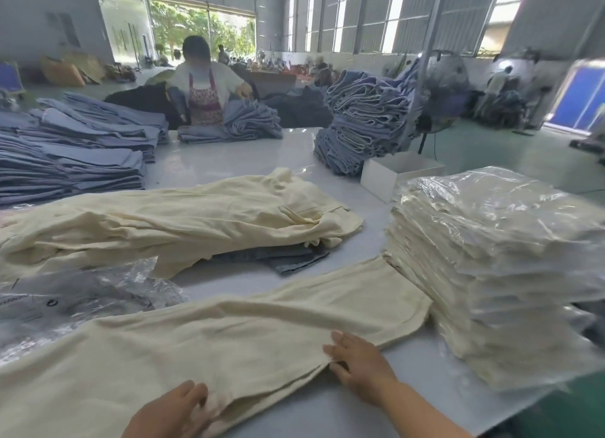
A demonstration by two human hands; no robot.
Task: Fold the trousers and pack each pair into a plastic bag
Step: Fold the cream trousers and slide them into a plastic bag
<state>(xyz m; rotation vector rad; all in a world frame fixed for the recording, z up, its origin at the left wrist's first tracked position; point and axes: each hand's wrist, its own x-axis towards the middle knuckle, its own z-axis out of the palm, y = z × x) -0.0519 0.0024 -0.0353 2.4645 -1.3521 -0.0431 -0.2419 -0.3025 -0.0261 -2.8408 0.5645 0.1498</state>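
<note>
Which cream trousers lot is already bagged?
The tall stack on the right: each pair is wrapped in shiny clear plastic. The heap at centre and the pair under both hands are bare fabric.

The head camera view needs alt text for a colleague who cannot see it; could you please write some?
Two hands, the left hand and right hand, rest on cream trousers laid flat on a white table. A stack of bagged cream trousers stands to the right, empty plastic bags lie to the left, and blue garment piles lie beyond.
</note>
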